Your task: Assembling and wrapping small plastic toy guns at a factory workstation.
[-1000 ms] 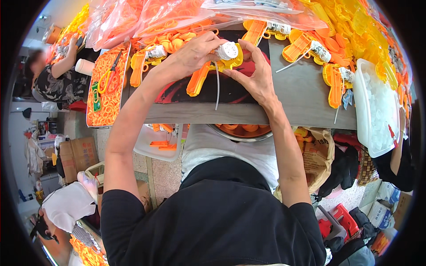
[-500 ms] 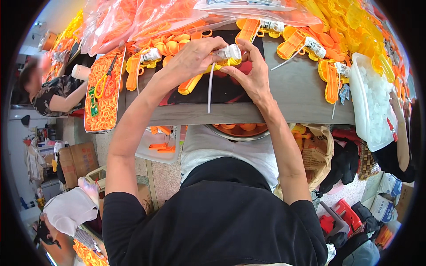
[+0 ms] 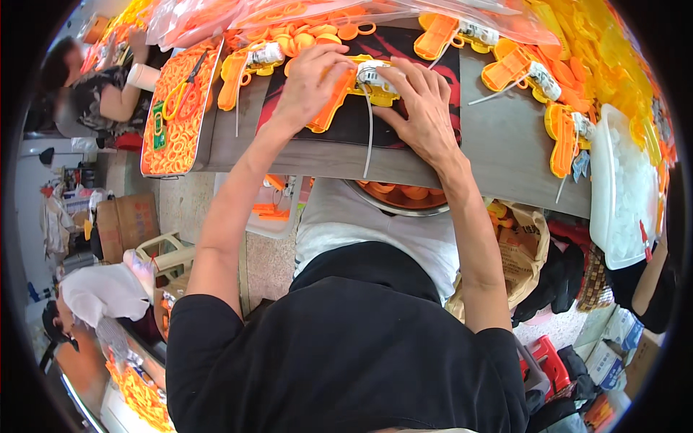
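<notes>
An orange-and-yellow toy gun shell (image 3: 330,108) lies low over the dark mat (image 3: 404,133). A white cylinder (image 3: 372,73) sits in its top, and a thin white tube (image 3: 369,141) trails toward me. My left hand (image 3: 310,88) is closed round the orange handle side, fingertips bent over its upper edge. My right hand (image 3: 422,108) grips the yellow end, with its thumb below and fingers at the cylinder. The fingers partly hide the shell. Similar toy shells with cylinders and tubes lie nearby, one at the left (image 3: 232,81) and one at the right (image 3: 559,141).
On the left stands a tray (image 3: 206,141) of orange rings with scissors (image 3: 182,94) on top. A white bin (image 3: 613,238) of clear pieces is at the right. Orange and yellow parts pile along the back. A metal bowl (image 3: 404,209) rests on my lap. Other people sit at both sides.
The toy shell has come down toward the mat and its cylinder side now faces up. My right hand has turned palm down over it. The whole view has shifted and tilted a little.
</notes>
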